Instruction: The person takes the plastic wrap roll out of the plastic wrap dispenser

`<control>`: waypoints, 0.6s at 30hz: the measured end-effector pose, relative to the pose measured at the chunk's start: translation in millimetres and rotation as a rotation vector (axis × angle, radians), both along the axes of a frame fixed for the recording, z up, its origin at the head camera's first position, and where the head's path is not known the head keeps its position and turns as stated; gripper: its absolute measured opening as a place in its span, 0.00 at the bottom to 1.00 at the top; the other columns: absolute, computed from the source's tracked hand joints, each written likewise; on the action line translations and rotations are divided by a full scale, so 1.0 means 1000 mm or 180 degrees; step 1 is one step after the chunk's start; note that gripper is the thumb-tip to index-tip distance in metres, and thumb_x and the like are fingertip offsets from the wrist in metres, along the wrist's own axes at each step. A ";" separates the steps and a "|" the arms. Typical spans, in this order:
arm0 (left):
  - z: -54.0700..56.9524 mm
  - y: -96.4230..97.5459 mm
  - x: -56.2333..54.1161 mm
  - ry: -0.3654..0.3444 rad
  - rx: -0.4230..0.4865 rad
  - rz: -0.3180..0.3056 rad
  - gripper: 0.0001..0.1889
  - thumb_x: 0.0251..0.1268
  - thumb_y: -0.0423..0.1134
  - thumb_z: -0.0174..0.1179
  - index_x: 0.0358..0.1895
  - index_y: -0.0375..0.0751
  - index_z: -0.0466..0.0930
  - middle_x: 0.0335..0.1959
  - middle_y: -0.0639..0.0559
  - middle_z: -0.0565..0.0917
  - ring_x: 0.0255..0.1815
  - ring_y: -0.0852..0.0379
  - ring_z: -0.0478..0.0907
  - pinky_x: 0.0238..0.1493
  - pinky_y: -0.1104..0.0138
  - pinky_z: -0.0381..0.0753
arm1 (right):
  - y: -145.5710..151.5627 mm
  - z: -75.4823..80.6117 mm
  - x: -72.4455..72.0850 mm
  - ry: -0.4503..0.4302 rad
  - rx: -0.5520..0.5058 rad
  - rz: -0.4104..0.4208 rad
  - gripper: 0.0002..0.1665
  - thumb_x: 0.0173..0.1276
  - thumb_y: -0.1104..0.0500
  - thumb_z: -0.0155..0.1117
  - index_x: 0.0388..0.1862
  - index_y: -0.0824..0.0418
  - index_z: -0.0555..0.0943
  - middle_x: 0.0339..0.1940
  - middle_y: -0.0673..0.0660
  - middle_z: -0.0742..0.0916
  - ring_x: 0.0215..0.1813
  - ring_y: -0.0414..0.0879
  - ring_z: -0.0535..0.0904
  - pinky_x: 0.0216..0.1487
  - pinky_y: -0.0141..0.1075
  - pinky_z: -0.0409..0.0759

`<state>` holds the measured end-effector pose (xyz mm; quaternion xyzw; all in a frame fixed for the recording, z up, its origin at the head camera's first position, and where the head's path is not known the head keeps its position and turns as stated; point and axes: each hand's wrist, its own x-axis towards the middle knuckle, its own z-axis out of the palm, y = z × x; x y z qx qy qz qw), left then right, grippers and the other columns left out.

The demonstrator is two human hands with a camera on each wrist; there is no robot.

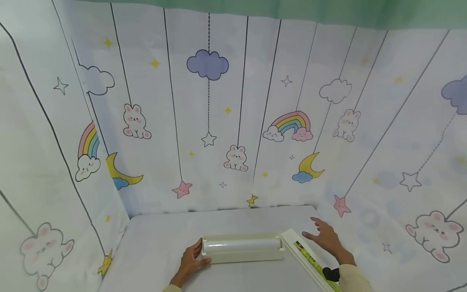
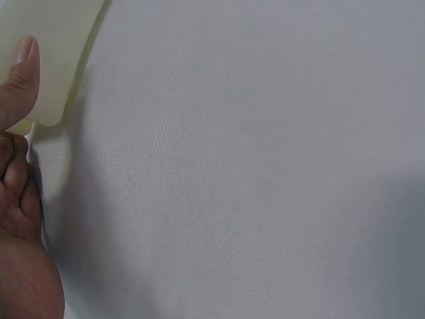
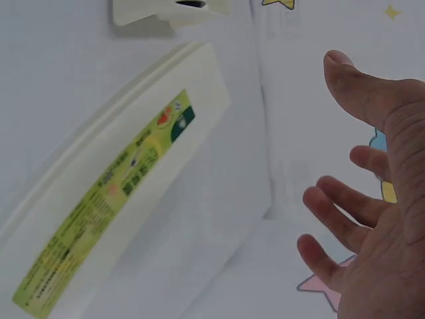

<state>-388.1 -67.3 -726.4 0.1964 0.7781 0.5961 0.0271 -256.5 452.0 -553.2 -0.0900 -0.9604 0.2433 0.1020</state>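
Note:
A cream plastic cling film dispenser box (image 1: 251,256) lies lengthwise on the table with its top off. Inside it shows a shiny roll of cling film (image 1: 241,245). My left hand (image 1: 189,259) grips the box's left end, thumb at the front side and fingers behind; in the left wrist view the thumb rests on the box (image 2: 56,63). Slanting toward me at the right is the long cream lid (image 3: 202,73) with a green-yellow printed label (image 3: 106,199). Over the lid's far part my right hand (image 1: 326,239) hovers, fingers spread and holding nothing.
A white cloth covers the table (image 1: 164,231). Around it hang white curtains (image 1: 146,162) printed with rabbits, clouds, stars and rainbows, close behind and at both sides. A green band (image 1: 255,12) runs along the top.

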 end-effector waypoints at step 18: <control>0.002 -0.001 0.003 0.0238 -0.0052 0.0009 0.53 0.54 0.42 0.87 0.79 0.21 0.67 0.75 0.27 0.74 0.75 0.33 0.77 0.73 0.77 0.75 | -0.043 0.026 -0.035 0.0478 -0.0001 0.0414 0.50 0.66 0.46 0.83 0.78 0.69 0.74 0.71 0.76 0.83 0.66 0.73 0.84 0.60 0.68 0.87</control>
